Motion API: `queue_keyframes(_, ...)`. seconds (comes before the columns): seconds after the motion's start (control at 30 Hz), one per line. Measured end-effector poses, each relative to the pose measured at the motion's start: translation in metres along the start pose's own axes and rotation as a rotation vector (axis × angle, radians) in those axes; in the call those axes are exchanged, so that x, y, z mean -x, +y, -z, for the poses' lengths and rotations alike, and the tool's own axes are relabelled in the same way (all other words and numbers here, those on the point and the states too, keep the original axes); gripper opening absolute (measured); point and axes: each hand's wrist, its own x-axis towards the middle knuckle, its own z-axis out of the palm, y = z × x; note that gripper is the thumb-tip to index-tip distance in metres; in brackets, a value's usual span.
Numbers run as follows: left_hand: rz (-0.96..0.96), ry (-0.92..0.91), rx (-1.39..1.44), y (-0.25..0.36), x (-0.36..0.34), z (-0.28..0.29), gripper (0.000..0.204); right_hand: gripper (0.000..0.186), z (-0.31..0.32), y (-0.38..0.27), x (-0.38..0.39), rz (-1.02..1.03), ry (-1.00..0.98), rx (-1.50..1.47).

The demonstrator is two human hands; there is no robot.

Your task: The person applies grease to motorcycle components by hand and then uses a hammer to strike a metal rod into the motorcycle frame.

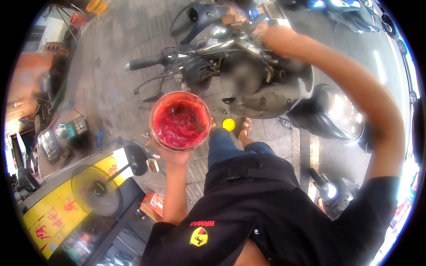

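Note:
My left hand (pixel 173 157) holds up an open clear tub of red grease (pixel 179 120), darker and stirred-looking in the middle. My right arm reaches forward over a dark scooter (pixel 266 102) with its front panels partly off, bare handlebar and cables showing. My right hand (pixel 277 40) is curled at the far side of the handlebar (pixel 144 63), just beside some small items on top. Its fingertips are blurred and hidden, so what they hold is unclear. A yellow round lid (pixel 228 124) lies on the pavement between my feet.
At lower left stand a black fan (pixel 95 188), a yellow sign board (pixel 49 215) and a red carton (pixel 153 204). Metal parts (pixel 55 142) lie at the left, a yellow bucket (pixel 96 6) at the upper left. Other scooters stand at upper right (pixel 346 17) and lower right (pixel 335 195).

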Motion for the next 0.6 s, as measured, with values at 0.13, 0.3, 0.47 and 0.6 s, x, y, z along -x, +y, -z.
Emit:
queue_keyframes(0.13,0.161,-0.049,0.272,0.029,-0.006,0.008,0.06,0.023,-0.015,0.038,-0.035,0.266,0.241,-0.054)
queue_keyframes(0.3,0.136,0.079,0.292,0.055,0.001,0.055,0.058,0.028,-0.038,0.04,-0.039,-0.019,-0.223,-0.238)
queue_keyframes(0.47,0.137,0.205,-0.05,0.08,-0.014,0.072,0.061,0.045,-0.027,0.003,-0.032,-0.127,-0.299,0.132)
queue_keyframes(0.6,-0.271,-0.106,-0.763,0.086,-0.041,0.075,0.058,0.059,-0.019,0.004,-0.018,-0.21,-0.397,0.181)
